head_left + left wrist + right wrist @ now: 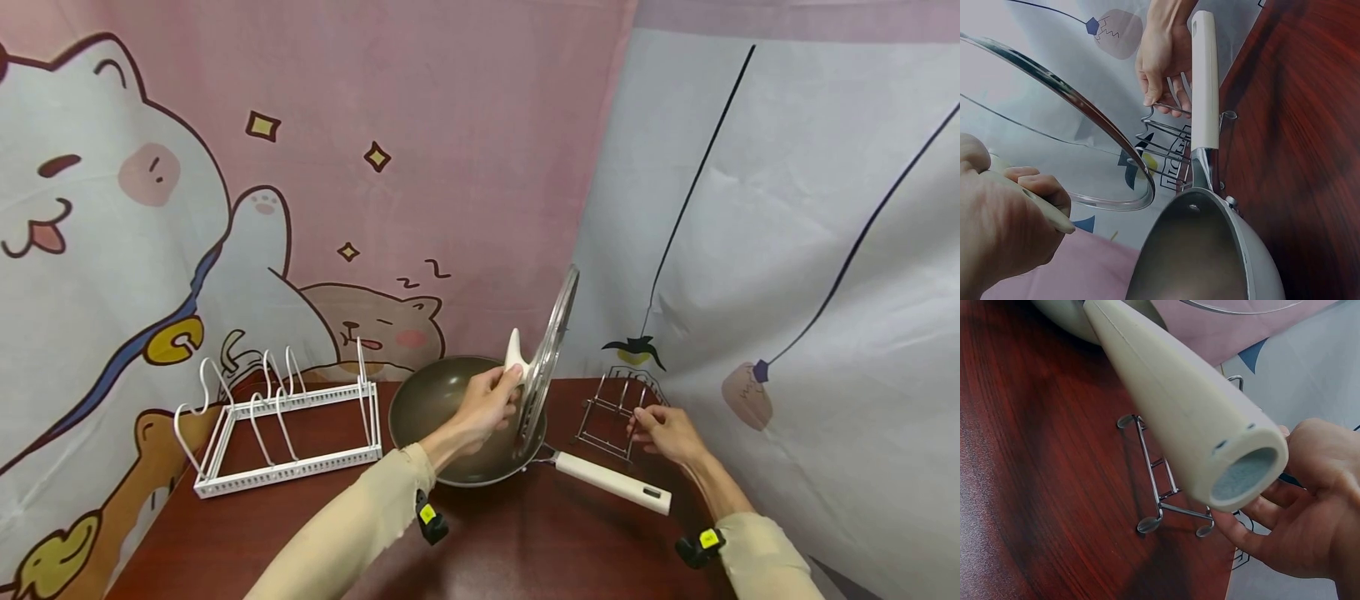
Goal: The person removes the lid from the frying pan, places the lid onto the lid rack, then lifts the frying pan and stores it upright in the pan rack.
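Note:
My left hand [480, 410] grips the pale upright handle [515, 350] of a glass pot lid [553, 346]. The lid is tipped nearly on edge above the right side of a wok [438, 404] with a dark inside. Pointing right and toward me, the wok's cream handle [611, 482] has a hole near its end. My right hand [670, 435] pinches an upright wire of a small metal lid rack [603, 447] behind that handle. In the right wrist view, the wok handle covers part of this rack [1149, 459] and some fingers.
A white adjustable pan rack [288, 472] with several curved dividers stands left of the wok on the reddish-brown table [517, 546]. A printed cartoon curtain [465, 167] hangs close behind the table and along its right side.

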The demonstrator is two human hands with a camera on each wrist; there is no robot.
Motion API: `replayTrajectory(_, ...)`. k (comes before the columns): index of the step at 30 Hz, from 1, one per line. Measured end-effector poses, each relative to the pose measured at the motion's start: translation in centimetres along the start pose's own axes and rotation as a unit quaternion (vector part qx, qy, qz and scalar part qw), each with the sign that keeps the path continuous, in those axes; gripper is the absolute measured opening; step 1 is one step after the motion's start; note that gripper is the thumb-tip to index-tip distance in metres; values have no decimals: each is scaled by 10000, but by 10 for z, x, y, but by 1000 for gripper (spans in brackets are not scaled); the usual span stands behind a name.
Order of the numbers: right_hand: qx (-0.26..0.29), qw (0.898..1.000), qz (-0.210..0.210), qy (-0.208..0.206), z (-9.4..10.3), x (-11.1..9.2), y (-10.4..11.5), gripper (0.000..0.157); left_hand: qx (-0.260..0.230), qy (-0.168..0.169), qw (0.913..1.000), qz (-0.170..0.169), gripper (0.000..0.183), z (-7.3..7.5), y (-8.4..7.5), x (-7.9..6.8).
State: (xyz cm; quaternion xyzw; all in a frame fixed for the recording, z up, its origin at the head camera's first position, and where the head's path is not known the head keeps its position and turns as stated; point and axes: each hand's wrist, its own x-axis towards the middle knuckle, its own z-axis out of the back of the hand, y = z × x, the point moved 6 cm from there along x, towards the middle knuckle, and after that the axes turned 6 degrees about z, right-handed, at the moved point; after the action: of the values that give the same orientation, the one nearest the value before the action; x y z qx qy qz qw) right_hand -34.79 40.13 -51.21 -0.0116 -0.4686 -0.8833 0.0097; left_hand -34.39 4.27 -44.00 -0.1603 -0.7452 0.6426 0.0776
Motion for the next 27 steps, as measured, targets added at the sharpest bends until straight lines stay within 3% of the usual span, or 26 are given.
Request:
replayTrajectory(15, 100, 9999, 111, 13, -1, 0, 1, 40, 99, 95, 9999, 12, 38, -17, -8, 6)
replayTrajectory(27, 72, 10000, -54, -35, 0, -1, 1, 42, 120, 174, 9998, -54, 35, -30, -9, 9)
